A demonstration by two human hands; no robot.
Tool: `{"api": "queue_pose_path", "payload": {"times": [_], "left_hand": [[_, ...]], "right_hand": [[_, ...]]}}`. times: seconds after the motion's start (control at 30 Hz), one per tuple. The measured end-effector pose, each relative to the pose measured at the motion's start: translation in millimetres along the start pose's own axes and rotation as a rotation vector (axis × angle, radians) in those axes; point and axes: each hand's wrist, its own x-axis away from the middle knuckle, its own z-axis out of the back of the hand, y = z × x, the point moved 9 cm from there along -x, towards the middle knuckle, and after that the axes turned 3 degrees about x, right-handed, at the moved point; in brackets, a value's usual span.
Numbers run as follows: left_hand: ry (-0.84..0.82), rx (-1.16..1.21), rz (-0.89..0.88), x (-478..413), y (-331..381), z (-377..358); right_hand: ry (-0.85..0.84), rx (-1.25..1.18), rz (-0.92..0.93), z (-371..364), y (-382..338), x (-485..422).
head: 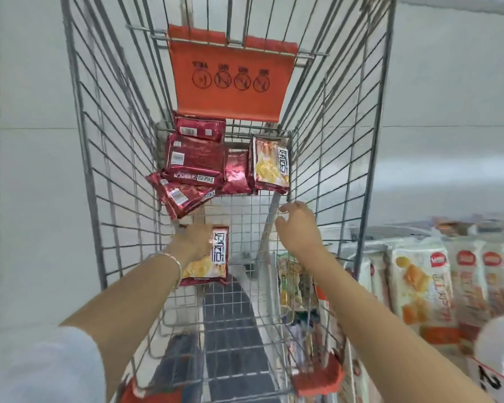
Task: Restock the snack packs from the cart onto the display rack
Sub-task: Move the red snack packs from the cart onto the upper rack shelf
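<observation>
Low in the wire cart (83, 146), my left hand (192, 242) gripped a yellow snack pack (217, 257) at frame centre — my right hand (298, 228) hung beside it, fingers loose, holding nothing — red packs (195, 161) piled above.

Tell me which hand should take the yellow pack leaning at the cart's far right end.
Right. The right hand is empty, fingers relaxed, just short of the leaning yellow pack on that side. The left hand already grips the near yellow pack.
</observation>
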Motion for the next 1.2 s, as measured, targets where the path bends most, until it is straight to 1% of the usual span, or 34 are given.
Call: {"api": "queue_pose_path", "payload": {"times": [0.1,0.13,0.2,0.23,0.27,0.3,0.33,0.4,0.43,0.47,0.5,0.53,0.57,0.63,0.7,0.73,0.77,0.8,0.83,0.9,0.97,1.0,1.03,1.07,1.1,1.17,1.2], "left_hand": [[0.089,-0.163,-0.015,-15.2,-3.1,-14.7],[0.094,-0.221,0.002,-16.5,-4.0,-12.9],[0.021,-0.289,0.060,-18.5,-8.8,-8.7],[-0.041,-0.252,0.114,-20.3,-15.9,-9.6],[-0.100,-0.127,0.165,-18.5,-21.1,-10.4],[-0.145,0.064,0.202,-15.1,-22.6,-11.1],[-0.132,0.324,0.234,-12.4,-25.1,-8.7],[0.062,0.847,0.296,-3.3,-30.2,6.6],[0.163,1.066,0.344,2.8,-34.0,10.4],[0.249,1.235,0.369,10.1,-34.1,12.5],[0.322,1.354,0.373,19.7,-29.6,15.6],[0.389,1.410,0.374,27.5,-25.9,17.2],[0.435,1.449,0.376,34.8,-21.8,17.9],[0.472,1.516,0.371,47.0,-13.7,15.1],[0.488,1.559,0.361,55.7,-16.1,13.5],[0.500,1.552,0.358,59.7,-19.3,14.8],[0.512,1.533,0.372,64.0,-23.6,15.4],[0.540,1.501,0.371,68.1,-28.2,17.8],[0.552,1.480,0.383,73.3,-30.9,20.4],[0.585,1.464,0.380,83.7,-32.7,30.8],[0.574,1.441,0.371,92.7,-31.6,44.0],[0.575,1.414,0.380,98.7,-31.0,50.7],[0.552,1.399,0.375,105.1,-29.1,58.1],[0.544,1.399,0.337,111.3,-25.5,67.8],[0.499,1.442,0.263,121.4,-16.2,80.0],[0.426,1.455,0.108,138.2,-2.6,104.2],[0.402,1.427,0.062,140.1,-3.0,111.1]], "right_hand": [[-0.011,-0.090,0.020,-15.3,-0.4,-10.5],[-0.021,-0.124,0.028,-20.2,-2.2,-12.1],[-0.014,-0.199,0.023,-25.7,-5.2,-15.7],[-0.003,-0.232,0.003,-26.7,-5.9,-17.9],[0.017,-0.277,-0.022,-26.1,-5.9,-21.4],[0.049,-0.321,-0.055,-22.8,-5.4,-26.5],[0.091,-0.379,-0.088,-18.0,-5.4,-33.5],[0.149,-0.509,-0.210,-11.3,1.3,-54.4],[0.153,-0.614,-0.317,-13.6,8.3,-67.2],[0.121,-0.783,-0.437,-23.6,15.4,-81.4],[0.044,-1.001,-0.529,-39.7,16.4,-95.5],[-0.035,-1.195,-0.566,-56.5,13.1,-110.0],[-0.106,-1.286,-0.559,-70.3,8.4,-122.9],[-0.235,-1.302,-0.545,-95.4,0.4,-140.6],[-0.222,-1.367,-0.561,-96.5,-6.9,-143.7],[-0.189,-1.355,-0.602,-96.8,-1.1,-144.5],[-0.202,-1.375,-0.660,-99.3,0.7,-142.3],[-0.240,-1.467,-0.725,-104.2,0.4,-138.4],[-0.285,-1.581,-0.751,-104.1,-4.7,-130.0],[-0.456,-1.698,-0.686,-87.4,-24.9,-91.7],[-0.651,-1.645,-0.513,-64.0,-44.3,-43.6],[-0.712,-1.567,-0.415,-50.9,-51.3,-21.0],[-0.731,-1.439,-0.310,-37.3,-55.9,-3.0],[-0.715,-1.283,-0.209,-25.6,-55.6,8.8],[-0.679,-1.106,-0.118,-10.4,-55.6,21.1],[-0.566,-0.794,-0.002,24.3,-54.0,40.1],[-0.514,-0.694,0.034,40.6,-54.6,49.3]]}}
